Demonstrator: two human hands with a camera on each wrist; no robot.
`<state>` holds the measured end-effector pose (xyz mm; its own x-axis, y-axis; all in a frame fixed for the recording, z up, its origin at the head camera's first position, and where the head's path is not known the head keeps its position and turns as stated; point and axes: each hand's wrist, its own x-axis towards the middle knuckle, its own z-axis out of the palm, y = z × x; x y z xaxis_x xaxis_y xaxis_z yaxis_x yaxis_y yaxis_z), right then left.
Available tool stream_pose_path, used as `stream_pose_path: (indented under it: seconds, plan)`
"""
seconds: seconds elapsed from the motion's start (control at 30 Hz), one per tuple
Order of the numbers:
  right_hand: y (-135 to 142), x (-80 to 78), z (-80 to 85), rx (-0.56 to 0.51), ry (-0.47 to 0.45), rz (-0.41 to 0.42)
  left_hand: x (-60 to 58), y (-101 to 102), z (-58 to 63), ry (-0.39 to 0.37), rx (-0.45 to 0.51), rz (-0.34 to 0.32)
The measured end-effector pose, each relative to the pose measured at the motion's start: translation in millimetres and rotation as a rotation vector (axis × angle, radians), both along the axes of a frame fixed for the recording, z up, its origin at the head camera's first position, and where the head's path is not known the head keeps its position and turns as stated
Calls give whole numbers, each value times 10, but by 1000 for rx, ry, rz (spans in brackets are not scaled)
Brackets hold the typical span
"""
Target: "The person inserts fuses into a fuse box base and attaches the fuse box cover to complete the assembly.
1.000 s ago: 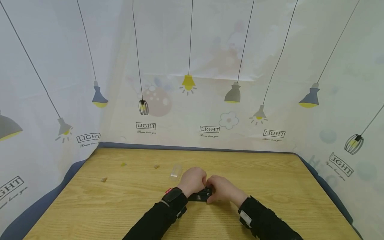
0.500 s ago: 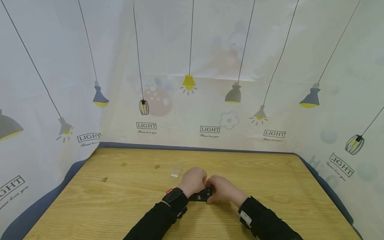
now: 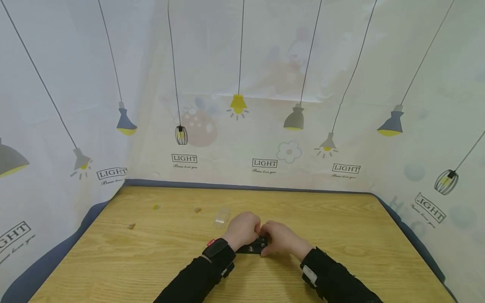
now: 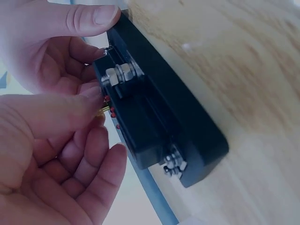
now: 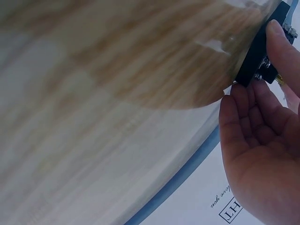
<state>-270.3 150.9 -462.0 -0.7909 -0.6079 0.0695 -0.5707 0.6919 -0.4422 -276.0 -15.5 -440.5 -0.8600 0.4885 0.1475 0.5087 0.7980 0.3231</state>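
A black block device (image 4: 136,122) on a thick black base plate (image 4: 187,122) stands on the wooden table, with metal bolts and nuts (image 4: 117,75) at both ends and a few red dots along one face. My left hand (image 3: 242,229) pinches a small gold-coloured pin (image 4: 104,110) at that face, between thumb and forefinger; much of the pin is hidden by the fingertips. Around the other end of the base plate my right hand (image 3: 282,240) grips, its thumb (image 5: 276,35) on one side and fingers on the other. In the head view both hands partly cover the device.
Beyond the left hand lies a clear plastic box (image 3: 222,216). Farther left on the table (image 3: 170,248) are small brownish pieces (image 3: 131,226) and a yellow-green piece (image 3: 156,207). A printed white curtain (image 3: 227,139) encloses the back and sides.
The left wrist has shifted very slightly to the left. Both hands otherwise keep their place on the device.
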Motion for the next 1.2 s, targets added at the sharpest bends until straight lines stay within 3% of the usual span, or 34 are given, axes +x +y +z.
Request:
stream_pose_path:
  seconds: [0.27,0.6,0.8,1.2]
  plan:
    - [-5,3,-11,4,13,0,-24,-58,-20,-17,25,-36]
    - [-7,7,-11,24,10,-14,-90,-212,120,21,39,-14]
    - [3,14,-12,27,-8,-16,-124,-319,176,52,34,34]
    - [-24,41,37,66,4,-36,-237,-562,129,120,17,188]
